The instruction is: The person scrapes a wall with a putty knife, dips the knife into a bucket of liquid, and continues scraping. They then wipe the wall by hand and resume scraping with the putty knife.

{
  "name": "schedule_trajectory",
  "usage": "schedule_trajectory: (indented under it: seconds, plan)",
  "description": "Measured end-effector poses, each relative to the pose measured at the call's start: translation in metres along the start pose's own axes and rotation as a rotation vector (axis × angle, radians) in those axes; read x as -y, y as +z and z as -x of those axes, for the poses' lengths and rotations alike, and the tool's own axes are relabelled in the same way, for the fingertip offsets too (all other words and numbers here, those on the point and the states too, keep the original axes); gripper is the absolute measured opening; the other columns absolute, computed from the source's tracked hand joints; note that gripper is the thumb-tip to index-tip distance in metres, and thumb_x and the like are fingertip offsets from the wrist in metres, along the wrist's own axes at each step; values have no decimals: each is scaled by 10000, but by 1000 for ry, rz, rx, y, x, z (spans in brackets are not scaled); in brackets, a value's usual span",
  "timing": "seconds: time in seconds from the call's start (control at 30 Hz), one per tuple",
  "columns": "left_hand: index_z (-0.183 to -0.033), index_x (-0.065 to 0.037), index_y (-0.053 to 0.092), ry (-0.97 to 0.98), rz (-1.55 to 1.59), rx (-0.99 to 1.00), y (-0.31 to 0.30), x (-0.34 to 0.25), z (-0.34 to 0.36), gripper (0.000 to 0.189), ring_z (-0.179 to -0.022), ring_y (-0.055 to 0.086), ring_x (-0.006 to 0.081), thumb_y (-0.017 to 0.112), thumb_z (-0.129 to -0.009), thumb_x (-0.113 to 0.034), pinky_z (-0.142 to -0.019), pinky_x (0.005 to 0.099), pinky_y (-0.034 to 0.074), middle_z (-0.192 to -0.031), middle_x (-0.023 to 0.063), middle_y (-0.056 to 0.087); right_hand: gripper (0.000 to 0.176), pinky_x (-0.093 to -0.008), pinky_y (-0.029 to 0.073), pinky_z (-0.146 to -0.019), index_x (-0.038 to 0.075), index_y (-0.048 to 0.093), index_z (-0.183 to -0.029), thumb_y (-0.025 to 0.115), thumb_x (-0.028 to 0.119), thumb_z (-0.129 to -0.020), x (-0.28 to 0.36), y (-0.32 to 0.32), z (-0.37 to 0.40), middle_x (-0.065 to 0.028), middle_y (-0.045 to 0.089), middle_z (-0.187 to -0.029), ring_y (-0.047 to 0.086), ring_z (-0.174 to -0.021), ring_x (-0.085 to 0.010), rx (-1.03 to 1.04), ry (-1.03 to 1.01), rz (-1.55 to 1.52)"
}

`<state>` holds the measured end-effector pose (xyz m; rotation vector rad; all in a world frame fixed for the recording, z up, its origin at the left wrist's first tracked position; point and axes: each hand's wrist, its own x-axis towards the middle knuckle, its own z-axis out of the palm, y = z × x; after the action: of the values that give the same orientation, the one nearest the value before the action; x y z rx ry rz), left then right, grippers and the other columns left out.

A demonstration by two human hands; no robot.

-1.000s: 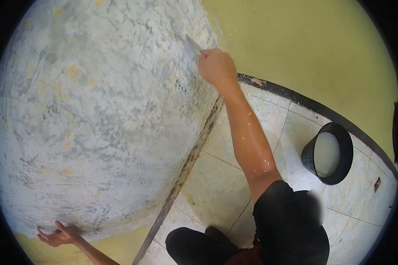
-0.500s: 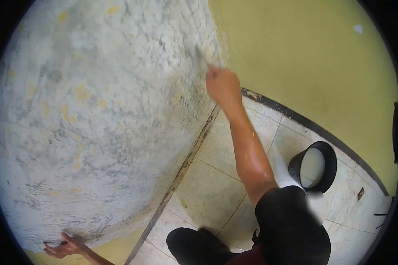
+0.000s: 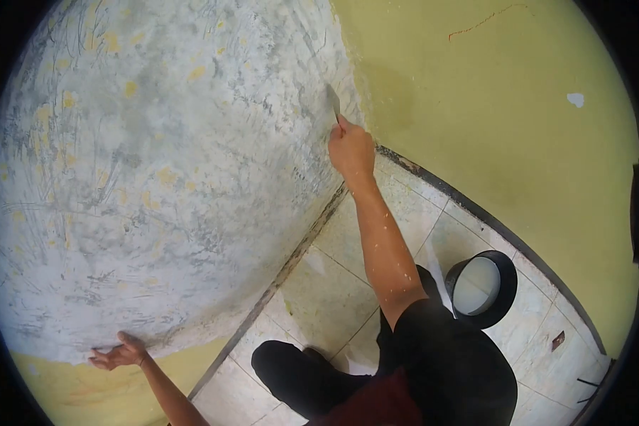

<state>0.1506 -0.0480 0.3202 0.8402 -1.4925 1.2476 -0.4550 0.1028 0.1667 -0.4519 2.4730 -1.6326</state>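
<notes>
Low angle, light pressure

From where I stand, the right hand (image 3: 351, 153) has its grip closed around a scraper (image 3: 334, 104), the blade reaching up over the patchy grey-white wall (image 3: 156, 163), just beside the edge where the yellow-green wall (image 3: 468, 99) begins. I'd lay that blade nearly flat and press evenly across its width, since a tipped corner could gouge the surface. Short, overlapping strokes would suit this spot, easing off near the edge so the paint beside it isn't nicked.

The left hand (image 3: 119, 353) is open, fingers spread by the wall's lower part; whether it bears any weight I can't tell. A light, steady palm there would help balance without smudging.

The black bucket (image 3: 505, 287) of milky liquid (image 3: 476, 284) stands on the tiled floor (image 3: 337, 284), close by the right elbow, so mind that arm on a wide swing.
</notes>
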Motion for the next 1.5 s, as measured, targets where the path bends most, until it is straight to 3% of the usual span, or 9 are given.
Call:
schedule_trajectory:
  seconds: [0.4,0.57,0.73,1.0,1.07,1.17,1.27,1.37,1.5]
  plan:
    - [-1494,23,250,-32,-153,209,-6,25,14,1100,-1405,128,428,492,-809,-803,-1098,597,170,-1508,309,178,321,-447,533,-774,124,705,-1167,561,231,-901,-19,-46,-25,-218,698,-885,679,-851,-398,157,12,-31]
    - [-1503,20,257,-130,-160,252,-9,11,19,1063,-1402,152,437,589,-815,-718,-1106,581,167,-1516,324,155,375,-462,528,-733,57,638,-1258,538,167,-914,-17,-3,35,-226,685,-822,672,-809,-393,217,-129,-3]
    - [-1511,28,229,-329,11,223,-3,3,46,1058,-1412,125,449,648,-816,-651,-1103,612,150,-1513,357,118,407,-474,511,-705,18,594,-1302,527,136,-918,11,-12,52,-211,638,-856,640,-789,-389,225,-215,-42]
    - [-1521,58,58,-303,-54,413,-13,4,42,1090,-1442,-22,479,554,-874,-666,-1122,623,50,-1534,384,-15,392,-460,506,-688,-5,607,-1278,533,111,-911,2,5,59,-211,647,-809,643,-761,-387,128,-203,-145]
    - [-1553,-59,-8,-322,-38,438,-15,3,42,1113,-1459,-73,443,523,-850,-739,-1120,630,43,-1563,314,-109,391,-458,506,-687,-17,607,-1273,534,102,-909,6,6,51,-216,649,-803,646,-763,-388,94,-211,-133]
    - [-1552,-61,-20,-381,-47,476,-18,-2,39,1118,-1453,-77,459,527,-850,-737,-1120,631,39,-1558,323,-95,400,-458,505,-697,-50,589,-1278,525,84,-907,26,-6,47,-239,659,-814,656,-788,-392,138,-110,-162]
    - [-1547,-42,-22,-427,-5,469,-20,-9,35,1130,-1450,-83,465,517,-848,-746,-1126,621,26,-1555,331,-83,394,-460,503,-693,-54,586,-1275,514,86,-914,1,16,66,-246,656,-787,653,-765,-398,74,-269,-159]
    - [-1534,9,-46,-337,12,515,-22,-3,34,1092,-1435,-134,493,539,-892,-654,-1107,645,-18,-1505,415,-165,378,-416,507,-700,-10,594,-1277,518,106,-926,26,-2,39,-258,675,-867,674,-776,-371,92,-142,-123]
    - [-1526,18,-79,-461,12,611,-27,-8,26,1120,-1430,-172,493,564,-887,-640,-1114,633,-31,-1501,410,-198,385,-428,507,-688,24,602,-1287,538,94,-915,31,-10,50,-243,661,-824,649,-732,-386,141,-143,-98]
